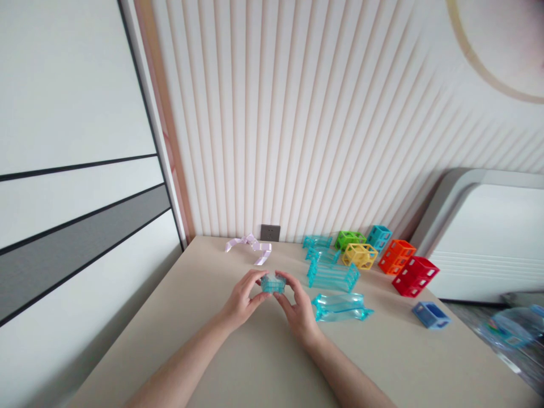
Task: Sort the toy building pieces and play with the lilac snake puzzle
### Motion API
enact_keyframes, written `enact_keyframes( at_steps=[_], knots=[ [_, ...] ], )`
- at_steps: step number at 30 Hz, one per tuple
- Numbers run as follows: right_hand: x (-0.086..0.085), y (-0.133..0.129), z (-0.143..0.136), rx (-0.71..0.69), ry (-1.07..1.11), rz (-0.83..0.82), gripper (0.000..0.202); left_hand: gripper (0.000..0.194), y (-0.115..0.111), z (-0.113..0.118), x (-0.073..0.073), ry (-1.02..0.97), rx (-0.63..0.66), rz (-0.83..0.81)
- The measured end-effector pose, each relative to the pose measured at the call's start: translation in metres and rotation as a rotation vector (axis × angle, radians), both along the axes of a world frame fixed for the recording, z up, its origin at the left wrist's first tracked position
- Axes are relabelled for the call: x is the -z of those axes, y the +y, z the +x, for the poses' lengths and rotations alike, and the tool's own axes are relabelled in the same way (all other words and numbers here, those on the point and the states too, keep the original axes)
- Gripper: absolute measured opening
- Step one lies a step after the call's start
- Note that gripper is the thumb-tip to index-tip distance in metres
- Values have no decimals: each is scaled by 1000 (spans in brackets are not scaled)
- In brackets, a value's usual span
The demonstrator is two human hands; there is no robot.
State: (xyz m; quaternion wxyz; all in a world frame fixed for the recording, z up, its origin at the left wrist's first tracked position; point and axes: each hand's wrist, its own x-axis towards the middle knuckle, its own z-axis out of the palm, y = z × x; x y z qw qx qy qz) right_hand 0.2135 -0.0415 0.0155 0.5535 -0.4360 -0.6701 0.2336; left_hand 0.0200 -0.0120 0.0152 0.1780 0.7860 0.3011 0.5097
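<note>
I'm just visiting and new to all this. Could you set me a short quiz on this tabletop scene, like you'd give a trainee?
1. True or false: the left hand and the right hand both hold the small clear teal plastic piece.

2. Which block stands between the red openwork plastic block and the turquoise openwork plastic block?
A) green
B) orange
C) yellow

3. Fill in the blank: as the person sees it, the angular pale purple plastic strip lies to the ____ of the clear teal plastic pieces on the table.

Key: 1. True; 2. B, the orange openwork plastic block; 3. left.
</note>
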Motion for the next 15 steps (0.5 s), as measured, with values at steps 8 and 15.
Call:
enact_keyframes(
  at_steps=[8,15],
  knots=[
    [0,0,2,-3,-18,-22,38,31,-3,3,-7,-93,60,-201],
    [3,2,2,39,-18,40,36,27,-9,8,-13,-160,99,-367]
  ],
)
